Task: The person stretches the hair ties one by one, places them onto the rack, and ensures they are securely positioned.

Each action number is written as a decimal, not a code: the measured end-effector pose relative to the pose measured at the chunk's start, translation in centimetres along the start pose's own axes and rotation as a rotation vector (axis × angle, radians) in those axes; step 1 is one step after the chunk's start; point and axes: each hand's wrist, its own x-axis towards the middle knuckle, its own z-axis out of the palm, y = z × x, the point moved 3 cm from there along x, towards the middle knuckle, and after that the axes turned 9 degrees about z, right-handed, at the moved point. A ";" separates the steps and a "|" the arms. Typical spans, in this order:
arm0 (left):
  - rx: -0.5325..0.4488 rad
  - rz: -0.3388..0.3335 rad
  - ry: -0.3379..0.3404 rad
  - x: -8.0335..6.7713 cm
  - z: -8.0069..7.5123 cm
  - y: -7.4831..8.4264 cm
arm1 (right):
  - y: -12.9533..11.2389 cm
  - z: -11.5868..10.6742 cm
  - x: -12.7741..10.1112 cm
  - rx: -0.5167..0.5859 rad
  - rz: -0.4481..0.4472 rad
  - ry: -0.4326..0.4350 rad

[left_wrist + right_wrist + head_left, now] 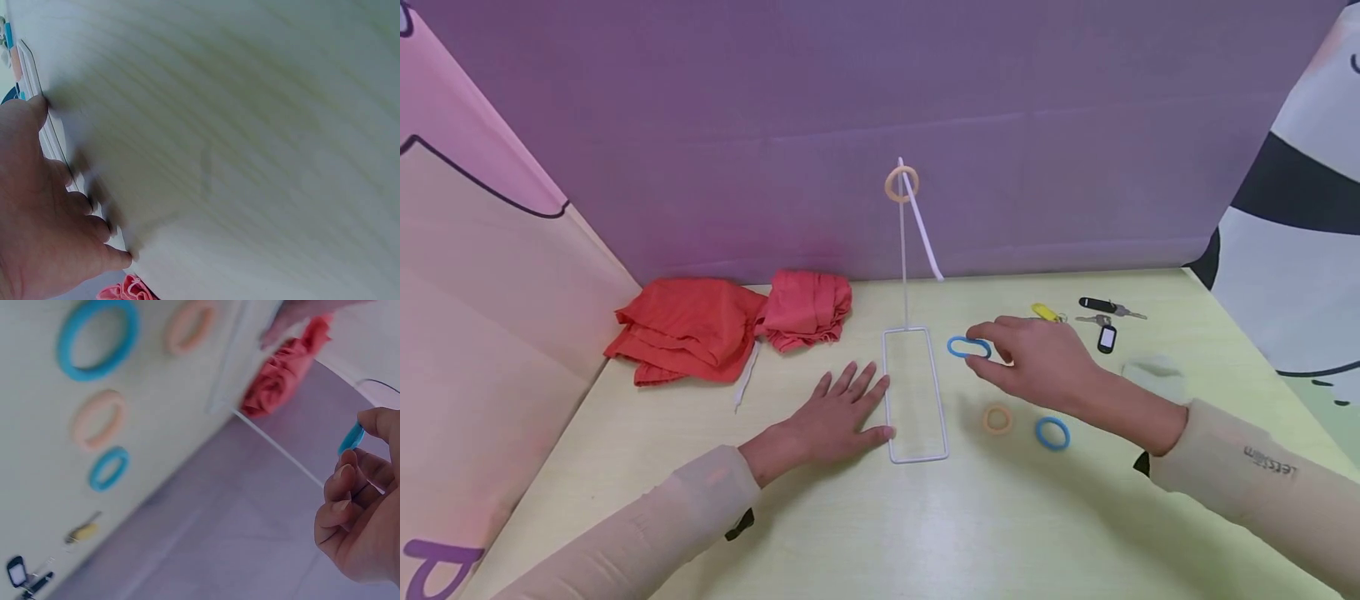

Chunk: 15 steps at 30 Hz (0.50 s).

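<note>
A white wire stand (914, 396) rests on the pale table (985, 525), its thin rod rising to a peach ring (901, 183) hung near the top. My left hand (842, 408) lies flat and open on the table, fingers against the left side of the stand's base (31, 75). To the right of the base, my right hand (992, 350) pinches a blue ring (967, 347) between thumb and fingers, just above the table. The held ring (352, 437) shows in the right wrist view. A peach ring (997, 418) and a blue ring (1052, 433) lie loose below that wrist.
Two crumpled red cloths (688, 329) lie at the back left beside a white strip (745, 383). Keys with yellow (1045, 312) and black tags (1097, 305) lie at the back right. A purple backdrop (775, 125) closes the far edge.
</note>
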 end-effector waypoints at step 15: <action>0.006 0.015 0.004 0.1 0.0 -0.1 | -4.8 -8.3 -1.7 0.037 -0.302 0.485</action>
